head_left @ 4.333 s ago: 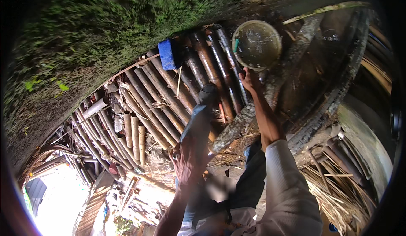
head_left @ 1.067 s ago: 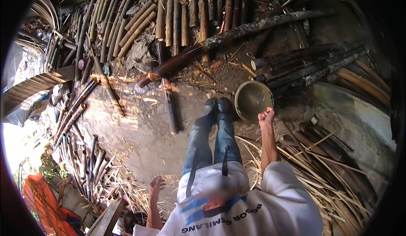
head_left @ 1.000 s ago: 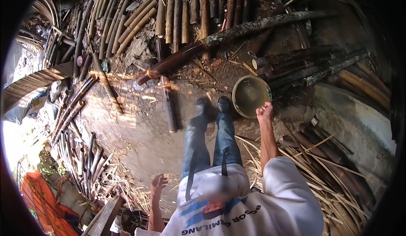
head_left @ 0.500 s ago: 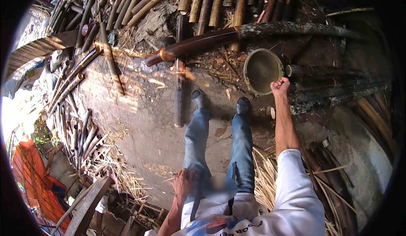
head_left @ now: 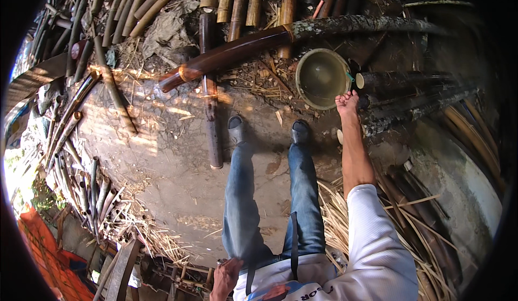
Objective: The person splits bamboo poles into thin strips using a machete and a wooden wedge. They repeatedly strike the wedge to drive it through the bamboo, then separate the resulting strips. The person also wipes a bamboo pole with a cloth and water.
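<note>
A round pale bucket (head_left: 300, 83) with cloudy water in it stands on the ground ahead of me and to the right. A small turquoise piece hangs at its right rim. By the near right edge of the bucket is my right hand (head_left: 347, 102), arm stretched out, fingers curled closed; anything inside them is too small to make out. My left hand (head_left: 226, 274) is at my left hip, its fingers bent together, with a small dark spot at the fingertips that I cannot name. A long glossy brown bamboo pole (head_left: 232, 56) lies beyond my feet across a shorter dark bamboo pole (head_left: 212, 131).
Cut bamboo poles (head_left: 240, 7) lie side by side at the far edge. Dark bamboo poles (head_left: 404, 80) are stacked right of the bucket. Pale split strips (head_left: 334, 220) lie beside my right leg. Short bamboo pieces (head_left: 91, 193) and an orange sheet (head_left: 46, 258) are at left.
My left hand has come off my thigh and back to my hip. My right hand stays beside the bucket, fingers still curled. The whole view has shifted somewhat.
</note>
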Available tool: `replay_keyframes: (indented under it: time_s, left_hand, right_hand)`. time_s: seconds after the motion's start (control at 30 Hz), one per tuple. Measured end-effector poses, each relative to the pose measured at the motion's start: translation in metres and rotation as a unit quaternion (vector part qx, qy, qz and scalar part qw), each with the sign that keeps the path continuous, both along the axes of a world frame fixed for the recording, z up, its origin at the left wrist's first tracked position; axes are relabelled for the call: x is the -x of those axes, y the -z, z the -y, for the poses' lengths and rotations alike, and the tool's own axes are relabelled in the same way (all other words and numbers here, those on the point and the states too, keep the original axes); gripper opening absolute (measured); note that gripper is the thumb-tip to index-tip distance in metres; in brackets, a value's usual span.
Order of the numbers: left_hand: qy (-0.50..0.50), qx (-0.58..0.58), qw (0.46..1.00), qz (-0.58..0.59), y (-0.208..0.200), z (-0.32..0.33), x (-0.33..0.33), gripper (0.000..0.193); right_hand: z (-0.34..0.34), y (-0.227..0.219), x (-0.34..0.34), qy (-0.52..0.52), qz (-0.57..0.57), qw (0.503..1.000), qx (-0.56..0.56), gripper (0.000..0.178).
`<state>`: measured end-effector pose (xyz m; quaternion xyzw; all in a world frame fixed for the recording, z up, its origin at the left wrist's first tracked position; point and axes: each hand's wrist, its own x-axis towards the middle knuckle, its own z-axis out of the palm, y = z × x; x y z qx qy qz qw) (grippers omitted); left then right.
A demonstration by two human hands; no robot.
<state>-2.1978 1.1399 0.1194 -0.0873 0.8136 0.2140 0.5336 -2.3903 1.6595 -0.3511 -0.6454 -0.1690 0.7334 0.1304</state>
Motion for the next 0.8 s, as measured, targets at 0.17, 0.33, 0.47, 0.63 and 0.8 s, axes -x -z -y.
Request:
replay_keyframes:
  time_s: [0.17,0.33,0.47,0.63,0.8]
  left_hand:
    - [0.017,-0.114,0.993,0.008,0.049,0.046,0.044,0.020]
    - [-0.017,-0.062,0.998,-0.016,0.043,0.053,0.057,0.022]
    - [0.000,-0.096,0.995,-0.002,0.047,0.078,0.076,0.024]
    - [0.018,-0.154,0.988,0.016,0.039,0.108,0.089,0.023]
    - [0.069,-0.142,0.985,0.073,0.012,0.129,0.105,0.025]
  right_hand:
    - [-0.035,0.027,-0.081,-0.043,0.112,0.986,-0.116,0.034]
    - [0.109,-0.128,-0.123,-0.669,0.264,0.560,-0.411,0.047]
    - [0.215,-0.291,-0.169,-0.837,0.289,0.448,-0.124,0.062]
    - [0.256,-0.345,-0.222,-0.778,0.183,0.552,-0.238,0.038]
    - [0.256,-0.451,-0.208,-0.828,0.092,0.497,-0.242,0.033]
